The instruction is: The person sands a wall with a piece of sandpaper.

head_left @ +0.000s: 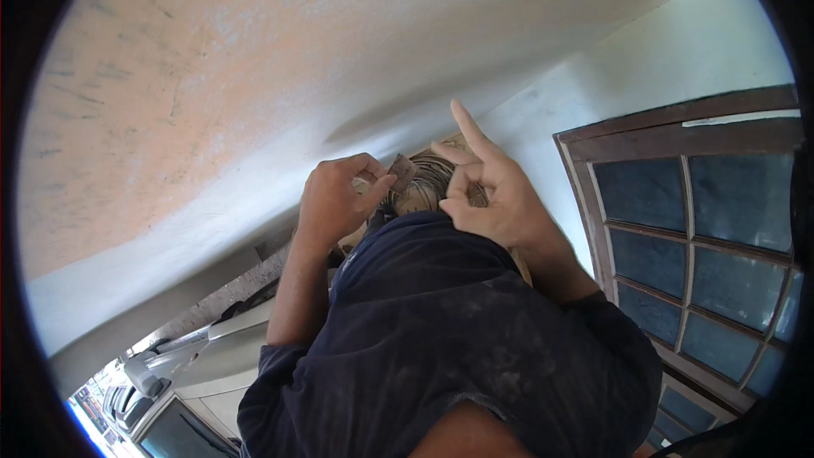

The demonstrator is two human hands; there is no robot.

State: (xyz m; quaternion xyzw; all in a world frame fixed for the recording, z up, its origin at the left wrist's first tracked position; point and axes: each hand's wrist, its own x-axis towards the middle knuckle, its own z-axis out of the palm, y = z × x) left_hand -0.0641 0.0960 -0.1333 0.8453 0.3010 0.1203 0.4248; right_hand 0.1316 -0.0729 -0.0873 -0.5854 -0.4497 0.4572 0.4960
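My left hand [339,195] is raised in front of my body, near the wall. Its thumb and fingers are closed on a small, flat, brownish rectangular piece [402,171], which looks worn; I cannot tell its material. To the right, my right hand [492,191] is held up with one finger stretched upward and another pointing left. The thumb and a bent finger of that hand meet in a pinch, and whatever may lie between them is too small to make out. The two hands are apart from each other.
A wall [280,76] painted peach and white, with dark scuffs, slopes across the upper left. On the right stands a brown wooden frame [598,229] with several glass panes. Coiled dark strands [434,171] lie below my hands. A beige vehicle-like body [229,356] is at lower left.
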